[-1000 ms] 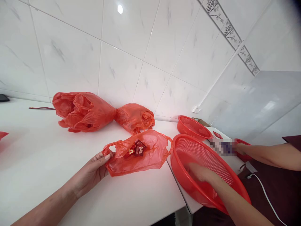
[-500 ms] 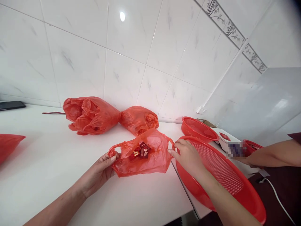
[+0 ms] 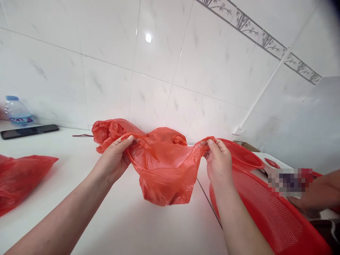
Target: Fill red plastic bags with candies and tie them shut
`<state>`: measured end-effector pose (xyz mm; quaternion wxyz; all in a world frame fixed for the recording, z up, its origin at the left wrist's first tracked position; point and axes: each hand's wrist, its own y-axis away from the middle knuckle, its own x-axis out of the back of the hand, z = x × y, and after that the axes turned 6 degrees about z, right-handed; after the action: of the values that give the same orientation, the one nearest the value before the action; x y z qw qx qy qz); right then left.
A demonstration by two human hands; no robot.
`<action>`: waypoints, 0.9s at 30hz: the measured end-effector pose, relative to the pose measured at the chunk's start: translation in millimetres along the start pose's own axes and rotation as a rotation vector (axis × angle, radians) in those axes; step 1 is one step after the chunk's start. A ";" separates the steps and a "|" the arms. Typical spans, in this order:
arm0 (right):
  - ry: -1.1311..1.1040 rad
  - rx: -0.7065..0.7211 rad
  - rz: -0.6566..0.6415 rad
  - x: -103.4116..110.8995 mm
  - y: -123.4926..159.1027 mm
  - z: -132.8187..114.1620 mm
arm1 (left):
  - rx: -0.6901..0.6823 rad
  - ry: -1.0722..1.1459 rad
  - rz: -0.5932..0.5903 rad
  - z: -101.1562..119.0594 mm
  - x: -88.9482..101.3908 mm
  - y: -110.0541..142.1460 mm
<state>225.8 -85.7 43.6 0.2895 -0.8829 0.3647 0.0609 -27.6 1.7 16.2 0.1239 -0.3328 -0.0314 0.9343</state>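
Note:
Between my hands hangs a thin red plastic bag (image 3: 167, 180), its mouth stretched wide. My left hand (image 3: 117, 156) pinches one handle of it, and my right hand (image 3: 219, 156) grips the other handle. The small wrapped packets inside are hidden now, apart from a dark shape showing faintly through the bottom. Behind the bag, two bunched red plastic bags (image 3: 113, 131) lie on the white table against the tiled wall. Right beside my right forearm stands a large red mesh basket (image 3: 265, 202).
Another red bag (image 3: 23, 177) lies at the left edge. Behind it are a black phone (image 3: 29, 131) and a water bottle (image 3: 17, 111). A second red basket (image 3: 244, 154) stands at the back right. At far right, a co-worker's arm (image 3: 324, 187) reaches in beside a blurred patch.
Both hands have lifted the bag by its handles and turned its mouth upward, so the packets inside no longer show. The view has shifted left, bringing the bottle in.

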 end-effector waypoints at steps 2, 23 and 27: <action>-0.043 0.003 0.103 -7.3 -1.5 12.2 | -0.034 -0.040 -0.079 10.1 -7.7 2.5; 0.090 -0.294 -0.887 -58.0 57.5 2.8 | -0.448 -0.992 -0.147 9.5 -33.3 39.4; 0.115 -0.263 -0.892 -63.7 57.5 14.4 | -0.417 -0.897 -0.246 5.0 -36.4 42.8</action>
<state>142.0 -71.5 25.2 0.1525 -0.9845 -0.0458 -0.0730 -12.6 -48.8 36.4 0.1382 0.0894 -0.3065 0.9375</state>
